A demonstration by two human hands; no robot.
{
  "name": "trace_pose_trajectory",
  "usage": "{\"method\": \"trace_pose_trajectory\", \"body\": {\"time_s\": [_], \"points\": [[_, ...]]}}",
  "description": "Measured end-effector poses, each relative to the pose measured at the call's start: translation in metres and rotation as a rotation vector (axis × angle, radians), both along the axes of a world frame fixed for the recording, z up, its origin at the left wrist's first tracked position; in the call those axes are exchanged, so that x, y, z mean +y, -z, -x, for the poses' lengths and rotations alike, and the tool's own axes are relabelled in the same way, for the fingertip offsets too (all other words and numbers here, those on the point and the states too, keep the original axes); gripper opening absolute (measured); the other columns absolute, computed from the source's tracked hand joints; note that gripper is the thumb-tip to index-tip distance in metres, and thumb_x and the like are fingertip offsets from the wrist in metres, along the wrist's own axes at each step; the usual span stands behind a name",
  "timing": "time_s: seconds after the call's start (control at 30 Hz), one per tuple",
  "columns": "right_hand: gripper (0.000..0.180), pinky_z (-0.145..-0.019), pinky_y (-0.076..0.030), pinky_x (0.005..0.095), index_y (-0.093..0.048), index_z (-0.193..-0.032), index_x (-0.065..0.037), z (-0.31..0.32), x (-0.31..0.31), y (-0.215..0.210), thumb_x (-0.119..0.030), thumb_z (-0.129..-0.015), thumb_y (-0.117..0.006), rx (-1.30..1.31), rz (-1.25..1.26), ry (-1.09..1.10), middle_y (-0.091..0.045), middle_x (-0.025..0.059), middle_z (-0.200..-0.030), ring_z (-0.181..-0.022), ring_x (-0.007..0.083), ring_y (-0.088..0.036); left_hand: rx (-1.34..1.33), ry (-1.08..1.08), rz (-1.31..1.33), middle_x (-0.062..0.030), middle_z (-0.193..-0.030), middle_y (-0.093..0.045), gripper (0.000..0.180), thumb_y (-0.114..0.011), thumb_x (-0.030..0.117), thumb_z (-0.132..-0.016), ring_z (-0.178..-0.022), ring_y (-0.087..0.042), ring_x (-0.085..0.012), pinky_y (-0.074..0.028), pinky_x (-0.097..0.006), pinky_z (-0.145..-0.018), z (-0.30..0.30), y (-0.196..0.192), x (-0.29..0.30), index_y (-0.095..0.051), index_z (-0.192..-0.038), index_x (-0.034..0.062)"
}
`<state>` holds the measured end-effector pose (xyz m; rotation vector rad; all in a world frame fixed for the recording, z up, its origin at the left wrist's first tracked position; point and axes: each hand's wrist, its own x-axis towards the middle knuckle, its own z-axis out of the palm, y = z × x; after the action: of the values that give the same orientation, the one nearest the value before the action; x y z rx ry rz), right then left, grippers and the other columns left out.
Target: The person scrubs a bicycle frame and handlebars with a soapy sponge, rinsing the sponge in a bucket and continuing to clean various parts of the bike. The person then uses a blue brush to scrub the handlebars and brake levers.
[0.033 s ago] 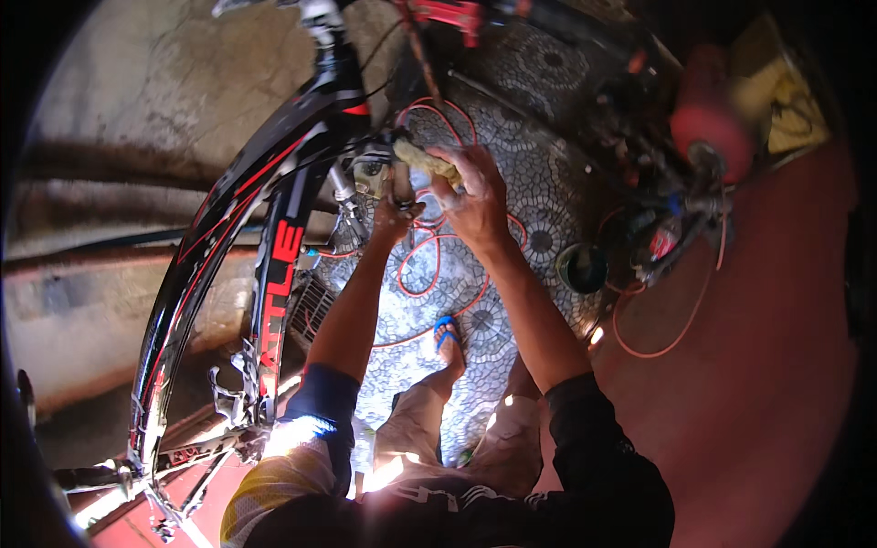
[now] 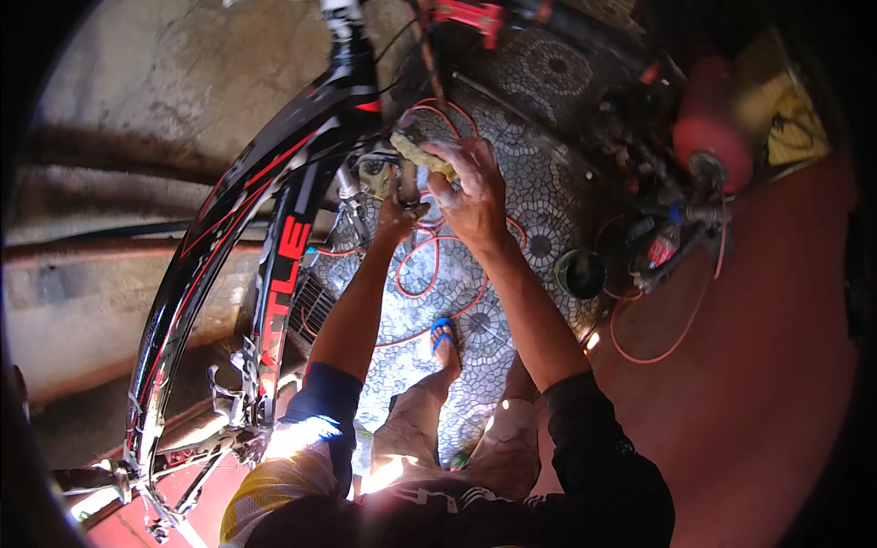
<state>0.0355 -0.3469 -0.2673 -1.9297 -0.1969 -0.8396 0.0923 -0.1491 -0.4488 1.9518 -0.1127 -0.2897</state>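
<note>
Right hand on yellowish sponge (left hand beside bike frame)

Patterned mosaic tile floor, thin orange hose looped across it, dark round green-rimmed tin set beside the loops, red plastic bottle seen upper right, blue flip-flop sandal worn on a foot, yellow cloth laid at the far right.

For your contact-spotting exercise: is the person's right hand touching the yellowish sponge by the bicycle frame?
Touching: the head view shows the right hand with fingers pressed onto the sponge.
</note>
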Motion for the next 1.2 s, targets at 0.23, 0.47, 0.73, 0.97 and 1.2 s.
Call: {"method": "trace_pose_trajectory", "body": {"time_s": [0.23, 0.47, 0.73, 0.97, 1.2], "points": [[0.038, -0.081, -0.057, 0.0398, -0.071, -0.120, -0.019, -0.006, 0.049, 0.110, -0.008, -0.083, -0.073, 0.151, 0.419, -0.146, -0.061, 0.0099, -0.111, -0.097, 0.0303, -0.062, -0.321, 0.195, -0.117, -0.0094, -0.121, -0.068, 0.042, -0.069, 0.012, -0.094, -0.107, -0.065, -0.0187, -0.054, -0.035, -0.092, -0.017, 0.027, 0.004, -0.055, -0.133, 0.0066], [0.041, -0.075, -0.055, 0.0358, -0.071, -0.121, -0.011, -0.024, 0.072, 0.107, -0.001, -0.081, -0.072, 0.307, 0.024, -0.077, -0.059, 0.0099, -0.101, -0.091, 0.0265, -0.062, 0.043, 0.130, 0.601, -0.0040, -0.127, -0.064, 0.038, -0.065, 0.011, -0.097, -0.115, -0.062, -0.0179, -0.049, -0.033, -0.101, -0.010, 0.026, -0.017, -0.053, -0.134, 0.0089], [0.027, -0.067, -0.053, 0.0322, -0.071, -0.109, -0.009, -0.034, 0.079, 0.082, 0.001, -0.084, -0.072, 0.219, 0.249, 0.036, -0.062, 0.0064, -0.099, -0.086, 0.0210, -0.061, -0.041, -0.023, 0.428, -0.0071, -0.112, -0.070, 0.027, -0.068, 0.009, -0.091, -0.103, -0.067, -0.0203, -0.054, -0.036, -0.089, 0.002, -0.008, -0.019, -0.063, -0.118, 0.0047], [0.015, -0.087, -0.052, 0.0337, -0.066, -0.104, -0.001, -0.041, 0.080, 0.063, -0.003, -0.094, -0.056, 0.120, -0.556, 0.111, -0.066, 0.0119, -0.107, -0.098, 0.0211, -0.063, -0.081, -0.058, 0.208, -0.0148, -0.101, -0.070, 0.050, -0.079, 0.008, -0.075, -0.093, -0.068, -0.0284, -0.053, -0.039, -0.083, -0.013, 0.048, 0.008, -0.055, -0.119, 0.0017], [0.021, -0.076, -0.052, 0.0311, -0.065, -0.113, -0.004, -0.075, 0.049, 0.093, -0.008, -0.095, -0.056, 0.794, -0.943, -0.358, -0.066, 0.0046, -0.095, -0.083, 0.0151, -0.064, -0.136, -0.125, 0.023, -0.0139, -0.098, -0.069, 0.047, -0.078, 0.004, -0.075, -0.089, -0.067, -0.0295, -0.053, -0.039, -0.081, -0.007, 0.056, 0.017, -0.054, -0.116, 0.0020]]}}
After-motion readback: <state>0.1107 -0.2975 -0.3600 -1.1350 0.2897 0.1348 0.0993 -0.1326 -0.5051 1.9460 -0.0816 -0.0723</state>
